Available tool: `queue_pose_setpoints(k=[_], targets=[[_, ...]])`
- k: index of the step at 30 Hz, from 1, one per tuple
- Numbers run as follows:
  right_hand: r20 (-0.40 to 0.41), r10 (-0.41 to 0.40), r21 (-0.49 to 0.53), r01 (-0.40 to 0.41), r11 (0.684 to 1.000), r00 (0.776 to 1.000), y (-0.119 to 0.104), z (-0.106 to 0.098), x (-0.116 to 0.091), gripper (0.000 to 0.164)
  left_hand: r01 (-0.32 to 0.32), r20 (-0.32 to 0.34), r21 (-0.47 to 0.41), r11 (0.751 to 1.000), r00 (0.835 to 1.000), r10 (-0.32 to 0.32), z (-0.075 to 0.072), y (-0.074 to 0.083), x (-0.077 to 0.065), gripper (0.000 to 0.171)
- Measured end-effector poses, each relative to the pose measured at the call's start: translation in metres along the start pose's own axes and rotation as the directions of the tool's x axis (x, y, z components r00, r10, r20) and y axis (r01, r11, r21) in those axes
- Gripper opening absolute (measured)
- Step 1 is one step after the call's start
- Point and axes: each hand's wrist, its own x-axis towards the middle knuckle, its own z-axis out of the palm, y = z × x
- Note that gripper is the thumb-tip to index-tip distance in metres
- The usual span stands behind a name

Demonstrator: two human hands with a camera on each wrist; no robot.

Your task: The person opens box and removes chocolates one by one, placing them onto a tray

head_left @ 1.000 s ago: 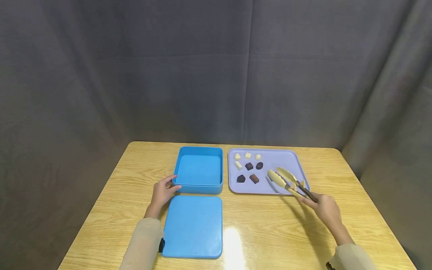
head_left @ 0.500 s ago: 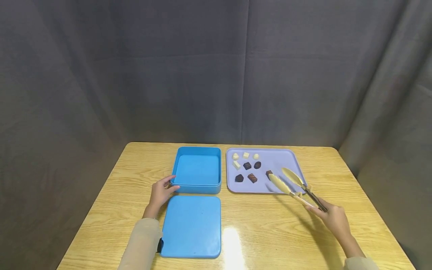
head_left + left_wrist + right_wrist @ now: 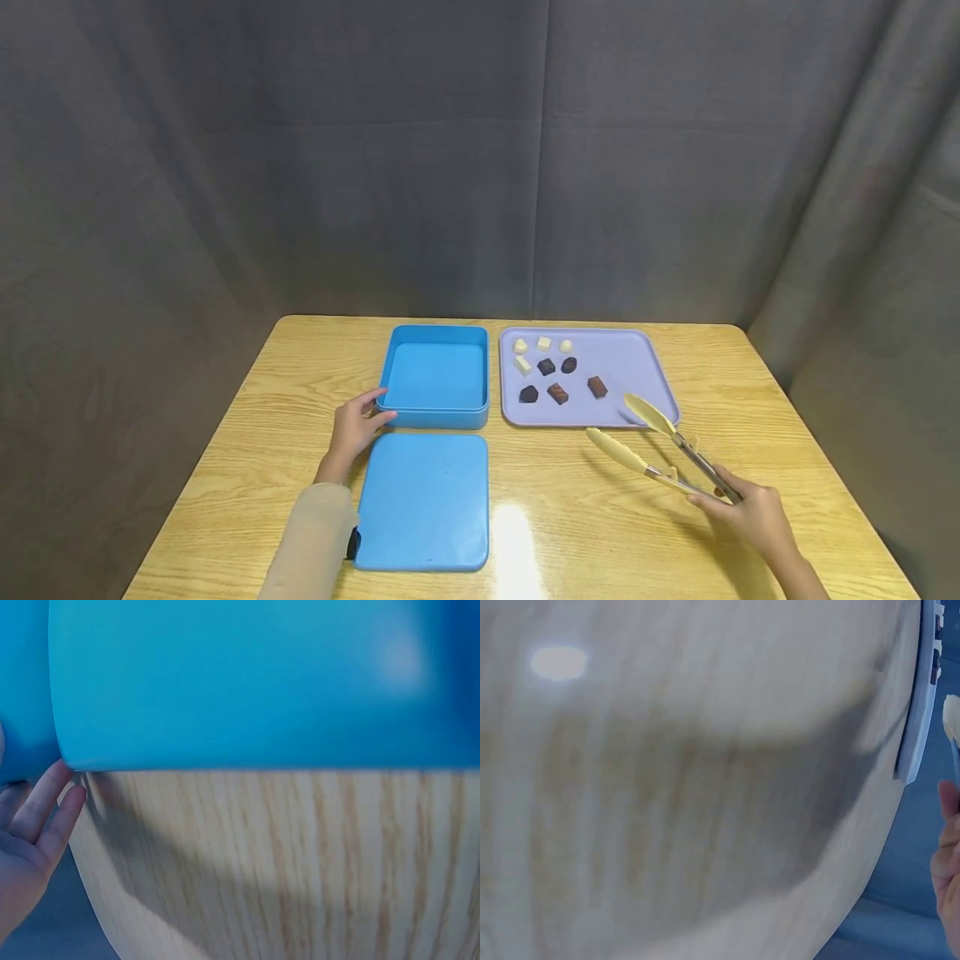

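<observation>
In the head view, my left hand (image 3: 352,428) holds the near left corner of the blue box (image 3: 433,420), thumb at the front wall and fingers at the left rim. My right hand (image 3: 754,514) grips the handles of metal tongs with cream tips (image 3: 649,414). The two arms of the tongs are spread wide with nothing between them, in front of the lilac tray's near right corner. On the tray (image 3: 637,354) lie several small chocolates, among them a reddish-brown bar (image 3: 597,387) apart from the others, a striped brown piece (image 3: 557,393) and a white piece (image 3: 522,364).
A flat blue lid (image 3: 422,502) lies on the wooden table (image 3: 570,508) just in front of the box. The box and the tray stand side by side near the table's back edge, with a grey curtain (image 3: 405,167) behind.
My right hand has drawn the tongs back off the tray, toward me and to the right, and their arms have spread. The reddish-brown chocolate now shows fully on the tray. My left hand stays put.
</observation>
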Motion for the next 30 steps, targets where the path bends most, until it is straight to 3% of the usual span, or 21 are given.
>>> queue_pose_setpoints(k=[13, 17, 22, 30], targets=[[-0.029, 0.054, 0.013, -0.054, 0.998, 0.998, 0.009, -0.006, -0.024, 0.055, -0.005, -0.013, 0.004, 1.0, 1.0, 0.005, -0.003, 0.002, -0.002, 0.044], [0.024, 0.14, 0.016, -0.141, 0.99, 0.99, 0.01, -0.008, -0.033, 0.057, -0.008, -0.02, 0.013, 1.0, 1.0, 0.008, -0.003, 0.003, -0.002, 0.044], [0.086, 0.259, -0.083, -0.252, 0.964, 0.962, 0.011, -0.008, -0.042, 0.065, 0.009, -0.014, 0.012, 1.0, 1.0, -0.009, -0.002, 0.003, -0.003, 0.044], [0.073, 0.241, -0.139, -0.23, 0.963, 0.968, 0.018, -0.003, -0.049, 0.067, 0.033, 0.014, 0.005, 0.999, 0.999, -0.033, -0.001, 0.002, 0.0, 0.047]])
